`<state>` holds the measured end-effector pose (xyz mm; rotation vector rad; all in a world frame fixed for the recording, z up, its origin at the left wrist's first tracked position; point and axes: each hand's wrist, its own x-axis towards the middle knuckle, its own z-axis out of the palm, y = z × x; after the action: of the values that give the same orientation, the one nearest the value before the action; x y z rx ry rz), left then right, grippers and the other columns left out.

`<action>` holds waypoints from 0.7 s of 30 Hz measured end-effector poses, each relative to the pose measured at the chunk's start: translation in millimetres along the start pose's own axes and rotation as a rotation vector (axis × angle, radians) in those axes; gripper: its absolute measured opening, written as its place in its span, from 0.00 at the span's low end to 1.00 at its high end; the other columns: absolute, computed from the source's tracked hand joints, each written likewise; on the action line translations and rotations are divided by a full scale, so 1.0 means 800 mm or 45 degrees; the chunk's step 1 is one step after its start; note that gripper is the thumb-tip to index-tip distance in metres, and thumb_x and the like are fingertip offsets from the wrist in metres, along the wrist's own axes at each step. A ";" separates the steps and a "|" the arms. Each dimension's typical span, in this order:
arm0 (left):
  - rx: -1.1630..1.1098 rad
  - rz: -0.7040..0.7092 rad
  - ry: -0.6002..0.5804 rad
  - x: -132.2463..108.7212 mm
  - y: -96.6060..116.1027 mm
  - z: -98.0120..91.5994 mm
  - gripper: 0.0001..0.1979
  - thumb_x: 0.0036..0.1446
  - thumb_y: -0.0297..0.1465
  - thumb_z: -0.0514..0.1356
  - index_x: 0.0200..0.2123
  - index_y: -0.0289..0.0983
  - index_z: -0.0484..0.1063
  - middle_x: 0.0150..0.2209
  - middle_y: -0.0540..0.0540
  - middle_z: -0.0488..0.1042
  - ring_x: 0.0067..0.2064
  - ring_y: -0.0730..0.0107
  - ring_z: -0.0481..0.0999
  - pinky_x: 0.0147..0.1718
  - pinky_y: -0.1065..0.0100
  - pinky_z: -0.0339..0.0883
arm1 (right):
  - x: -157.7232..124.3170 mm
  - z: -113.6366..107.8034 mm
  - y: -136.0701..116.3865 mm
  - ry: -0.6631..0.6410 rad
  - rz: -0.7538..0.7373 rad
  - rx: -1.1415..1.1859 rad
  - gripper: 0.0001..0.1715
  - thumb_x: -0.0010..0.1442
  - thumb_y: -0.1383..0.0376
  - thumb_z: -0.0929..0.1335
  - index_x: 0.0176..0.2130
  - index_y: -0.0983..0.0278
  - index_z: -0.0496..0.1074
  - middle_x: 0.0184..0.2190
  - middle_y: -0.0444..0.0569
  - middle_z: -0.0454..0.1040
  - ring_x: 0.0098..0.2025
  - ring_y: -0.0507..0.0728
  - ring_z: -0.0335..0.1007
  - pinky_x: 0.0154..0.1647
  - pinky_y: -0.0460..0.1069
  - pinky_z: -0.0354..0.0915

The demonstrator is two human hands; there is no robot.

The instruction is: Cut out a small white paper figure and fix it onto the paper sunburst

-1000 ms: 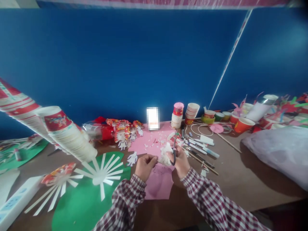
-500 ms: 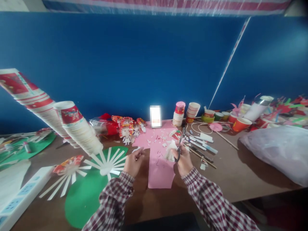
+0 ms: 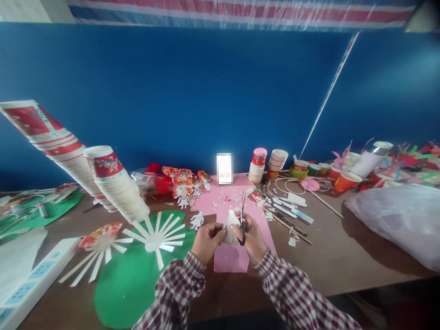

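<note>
My left hand (image 3: 207,241) pinches a white paper cut-out (image 3: 231,225) from its left side. My right hand (image 3: 252,237) grips dark-handled scissors (image 3: 242,215), blades pointing up and away, right beside the cut-out. Both hands hover over a pink paper sheet (image 3: 237,229) strewn with small paper scraps. Checked red-and-white sleeves cover both forearms.
Slanting stacks of paper cups (image 3: 117,185) lean at the left. A green paper disc (image 3: 132,279) carries a white fan-cut cup (image 3: 156,236). Finished paper figures (image 3: 184,183), pens and sticks (image 3: 287,211), cup stacks (image 3: 257,165), coloured bowls (image 3: 345,181) and a plastic bag (image 3: 398,220) lie around.
My left hand, which had swung out to the left with a small scrap, has come back to the white cut-out. The scissors have turned more upright beside it.
</note>
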<state>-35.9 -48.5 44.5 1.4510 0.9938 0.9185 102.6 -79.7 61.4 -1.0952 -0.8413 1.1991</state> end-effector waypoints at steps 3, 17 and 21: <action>-0.117 -0.070 0.070 0.005 -0.012 -0.005 0.14 0.46 0.36 0.59 0.32 0.31 0.72 0.26 0.45 0.74 0.27 0.70 0.71 0.28 0.69 0.65 | -0.001 -0.005 -0.001 0.004 0.059 -0.032 0.25 0.44 0.61 0.70 0.42 0.64 0.63 0.20 0.38 0.62 0.19 0.46 0.57 0.18 0.41 0.55; -0.131 -0.148 0.104 0.014 -0.025 -0.001 0.16 0.45 0.37 0.59 0.35 0.31 0.70 0.26 0.44 0.73 0.28 0.68 0.72 0.25 0.70 0.64 | 0.019 -0.017 0.018 -0.039 0.057 -0.048 0.23 0.42 0.64 0.70 0.40 0.64 0.63 0.19 0.36 0.61 0.18 0.46 0.56 0.18 0.42 0.53; -0.289 -0.147 0.051 0.012 -0.026 0.000 0.19 0.41 0.33 0.63 0.39 0.31 0.67 0.33 0.42 0.74 0.33 0.68 0.72 0.28 0.71 0.64 | 0.024 -0.016 0.016 0.011 0.065 -0.027 0.23 0.43 0.65 0.69 0.40 0.65 0.62 0.17 0.36 0.60 0.17 0.45 0.53 0.16 0.41 0.51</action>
<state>-34.8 -38.7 24.2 1.1780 0.9595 0.9467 114.7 -63.0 44.6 -1.1444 -0.8257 1.2290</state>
